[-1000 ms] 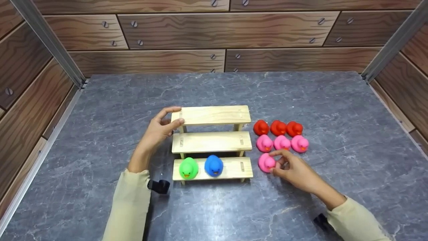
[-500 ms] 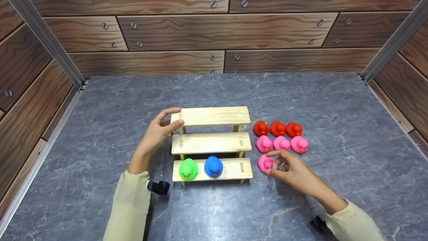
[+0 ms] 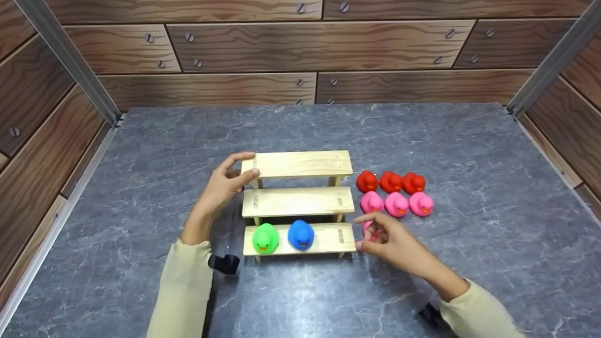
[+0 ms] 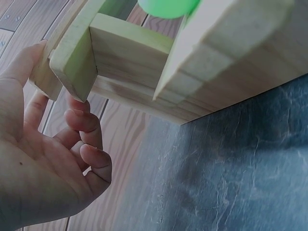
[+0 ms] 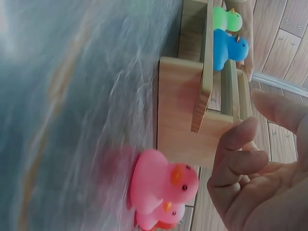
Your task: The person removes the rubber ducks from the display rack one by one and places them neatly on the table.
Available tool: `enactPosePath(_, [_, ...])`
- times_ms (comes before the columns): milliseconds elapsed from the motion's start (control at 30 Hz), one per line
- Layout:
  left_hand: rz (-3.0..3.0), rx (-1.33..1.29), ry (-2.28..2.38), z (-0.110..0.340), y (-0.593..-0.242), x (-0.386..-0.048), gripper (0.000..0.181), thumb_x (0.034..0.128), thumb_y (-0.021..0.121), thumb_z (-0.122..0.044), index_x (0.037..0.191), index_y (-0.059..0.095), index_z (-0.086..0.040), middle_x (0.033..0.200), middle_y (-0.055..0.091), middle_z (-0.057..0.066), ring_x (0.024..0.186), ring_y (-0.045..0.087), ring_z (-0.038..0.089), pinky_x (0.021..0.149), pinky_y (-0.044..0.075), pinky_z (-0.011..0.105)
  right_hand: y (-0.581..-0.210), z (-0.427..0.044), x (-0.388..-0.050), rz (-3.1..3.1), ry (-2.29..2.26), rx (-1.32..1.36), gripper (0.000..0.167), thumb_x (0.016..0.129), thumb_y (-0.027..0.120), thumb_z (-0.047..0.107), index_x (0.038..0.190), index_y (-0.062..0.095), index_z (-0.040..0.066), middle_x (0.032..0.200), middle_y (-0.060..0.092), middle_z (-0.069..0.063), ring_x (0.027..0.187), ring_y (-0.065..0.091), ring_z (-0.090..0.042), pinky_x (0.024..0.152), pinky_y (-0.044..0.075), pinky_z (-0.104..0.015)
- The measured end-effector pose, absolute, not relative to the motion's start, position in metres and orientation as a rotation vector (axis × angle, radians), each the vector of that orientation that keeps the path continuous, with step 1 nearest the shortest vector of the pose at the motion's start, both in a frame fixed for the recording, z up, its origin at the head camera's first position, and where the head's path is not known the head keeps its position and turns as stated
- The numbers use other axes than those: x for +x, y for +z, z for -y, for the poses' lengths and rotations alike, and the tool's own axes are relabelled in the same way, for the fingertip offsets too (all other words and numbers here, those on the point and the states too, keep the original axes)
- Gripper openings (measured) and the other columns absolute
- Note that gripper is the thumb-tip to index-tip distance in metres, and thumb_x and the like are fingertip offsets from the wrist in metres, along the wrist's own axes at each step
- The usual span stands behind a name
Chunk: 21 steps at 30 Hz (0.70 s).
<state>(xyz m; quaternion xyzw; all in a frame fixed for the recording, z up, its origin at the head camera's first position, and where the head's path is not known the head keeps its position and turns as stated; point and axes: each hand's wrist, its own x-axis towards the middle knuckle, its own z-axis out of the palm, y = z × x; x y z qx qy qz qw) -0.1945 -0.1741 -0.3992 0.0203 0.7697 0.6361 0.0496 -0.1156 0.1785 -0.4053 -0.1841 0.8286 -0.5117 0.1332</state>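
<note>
A three-step wooden stand [image 3: 296, 202] is in the middle of the head view. My left hand [image 3: 220, 188] grips the left end of its top step between thumb and forefinger; the other fingers are bent below, as the left wrist view shows. A green rubber duck [image 3: 265, 238] and a blue rubber duck [image 3: 301, 234] sit on the lowest step. My right hand [image 3: 399, 246] hovers by that step's right end, thumb and forefinger apart, holding nothing. Behind its fingers in the head view, a pink rubber duck [image 5: 151, 180] stands on the table, largely covered.
Right of the stand are a row of red rubber ducks [image 3: 390, 181] and, in front of it, a row of pink ones [image 3: 396, 204]. Wood-patterned walls [image 3: 319, 47] enclose the grey marbled table [image 3: 300, 300] at the back and sides.
My right hand has let go of the nearest pink duck and shifted left, over it towards the stand. That duck stays on the table. My left hand keeps its hold.
</note>
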Motion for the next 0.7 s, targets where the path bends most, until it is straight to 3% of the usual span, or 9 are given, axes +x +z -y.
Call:
enactPosePath(233, [-2.351, 0.066, 1.928, 0.174, -0.399, -0.194, 0.046, 0.0912, 0.068, -0.025, 0.135, 0.053, -0.020, 0.084, 0.059, 0.000, 0.060, 0.039, 0.008, 0.060, 0.036, 0.024, -0.407, -0.163, -0.114, -2.371, -1.505, -0.542, 0.044, 0.082, 0.072, 0.004, 0.120, 0.052, -0.007, 0.082, 0.052, -0.003, 0.059, 0.044, -0.004, 0.053, 0.036, -0.016])
enactPosePath(700, [-2.335, 0.047, 1.959, 0.174, -0.400, -0.194, 0.047, 0.0908, 0.068, -0.024, 0.135, 0.053, -0.020, 0.083, 0.058, 0.001, 0.060, 0.039, 0.009, 0.063, 0.037, 0.026, -0.413, -0.131, -0.111, -2.354, -1.549, -0.609, 0.041, 0.084, 0.073, 0.010, 0.119, 0.055, -0.002, 0.083, 0.052, -0.003, 0.063, 0.048, -0.004, 0.060, 0.040, -0.016])
